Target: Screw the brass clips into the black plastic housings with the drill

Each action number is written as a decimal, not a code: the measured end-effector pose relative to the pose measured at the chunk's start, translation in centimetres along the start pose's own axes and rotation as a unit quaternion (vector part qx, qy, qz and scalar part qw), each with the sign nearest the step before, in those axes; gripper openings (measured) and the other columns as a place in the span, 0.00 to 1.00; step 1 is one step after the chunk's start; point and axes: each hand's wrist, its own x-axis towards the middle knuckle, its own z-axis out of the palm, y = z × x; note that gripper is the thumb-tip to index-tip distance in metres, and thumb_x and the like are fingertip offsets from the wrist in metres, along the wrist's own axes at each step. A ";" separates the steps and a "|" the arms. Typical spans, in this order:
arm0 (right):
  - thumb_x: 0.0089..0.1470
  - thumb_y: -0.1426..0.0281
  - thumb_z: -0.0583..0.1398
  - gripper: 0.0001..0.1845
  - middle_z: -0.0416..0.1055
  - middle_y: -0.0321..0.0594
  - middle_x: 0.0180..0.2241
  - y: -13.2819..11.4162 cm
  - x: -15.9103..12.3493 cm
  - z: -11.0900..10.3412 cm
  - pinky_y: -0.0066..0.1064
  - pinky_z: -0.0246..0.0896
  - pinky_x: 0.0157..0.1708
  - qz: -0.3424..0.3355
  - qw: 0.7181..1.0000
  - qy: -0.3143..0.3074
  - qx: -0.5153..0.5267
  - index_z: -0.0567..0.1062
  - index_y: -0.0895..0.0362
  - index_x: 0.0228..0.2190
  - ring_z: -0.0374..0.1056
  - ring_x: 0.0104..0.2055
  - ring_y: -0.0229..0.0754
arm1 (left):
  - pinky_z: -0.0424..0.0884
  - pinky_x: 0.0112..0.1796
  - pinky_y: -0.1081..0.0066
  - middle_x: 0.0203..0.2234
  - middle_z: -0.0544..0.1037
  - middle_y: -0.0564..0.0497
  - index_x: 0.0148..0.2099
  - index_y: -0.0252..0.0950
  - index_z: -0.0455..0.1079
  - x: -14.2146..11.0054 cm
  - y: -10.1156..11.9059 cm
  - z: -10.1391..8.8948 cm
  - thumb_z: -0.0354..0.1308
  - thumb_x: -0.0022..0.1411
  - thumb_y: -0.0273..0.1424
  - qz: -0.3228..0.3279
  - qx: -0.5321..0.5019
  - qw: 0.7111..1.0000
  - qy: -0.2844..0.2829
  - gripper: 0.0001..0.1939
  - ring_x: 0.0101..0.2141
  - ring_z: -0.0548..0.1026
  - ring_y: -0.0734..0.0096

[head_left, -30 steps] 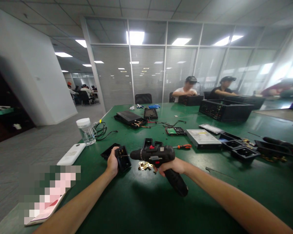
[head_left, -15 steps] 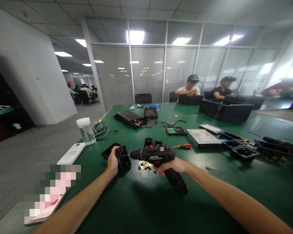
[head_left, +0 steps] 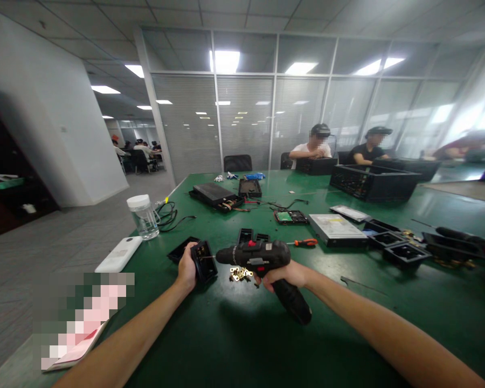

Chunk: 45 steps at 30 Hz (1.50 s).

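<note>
My left hand (head_left: 187, 269) is closed around a small black plastic box (head_left: 206, 264), its open side tilted toward the right. My right hand (head_left: 285, 275) grips a black cordless drill (head_left: 258, 254) by the handle, finger near the trigger. The drill's thin bit points left into the box; whether its tip touches a screw I cannot tell. Beneath the drill lies a small pile of brass-coloured metal pieces (head_left: 239, 274) with dark screws. Another black box (head_left: 181, 249) sits behind my left hand, partly hidden. More small black boxes (head_left: 246, 235) stand behind the drill.
An orange-handled screwdriver (head_left: 306, 243) lies behind the drill, near a silver drive (head_left: 336, 229). Leftward are a water bottle (head_left: 143, 218), a white phone-like object (head_left: 119, 255) and cables (head_left: 168, 215). Black trays (head_left: 406, 252) stand right. Two people (head_left: 317, 148) sit behind black cases (head_left: 374, 180).
</note>
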 end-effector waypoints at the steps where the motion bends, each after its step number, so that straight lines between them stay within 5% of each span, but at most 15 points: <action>1: 0.37 0.69 0.63 0.10 0.67 0.36 0.23 0.0 0.0 0.0 0.26 0.57 0.26 0.000 1.000 0.001 0.000 0.72 0.62 0.25 0.61 0.23 0.33 | 0.66 0.23 0.74 0.21 0.71 0.59 0.37 0.39 0.68 0.0 0.0 0.0 0.61 0.48 0.42 0.000 0.001 1.000 -0.001 0.15 0.20 0.69 0.73; 45: 0.37 0.69 0.63 0.10 0.66 0.34 0.22 0.0 -0.1 0.1 0.26 0.57 0.25 0.007 1.000 0.001 0.007 0.72 0.61 0.25 0.61 0.23 0.34 | 0.66 0.22 0.73 0.20 0.71 0.59 0.36 0.39 0.68 -0.9 0.8 0.7 0.60 0.47 0.40 0.001 -0.006 1.000 0.009 0.15 0.19 0.70 0.73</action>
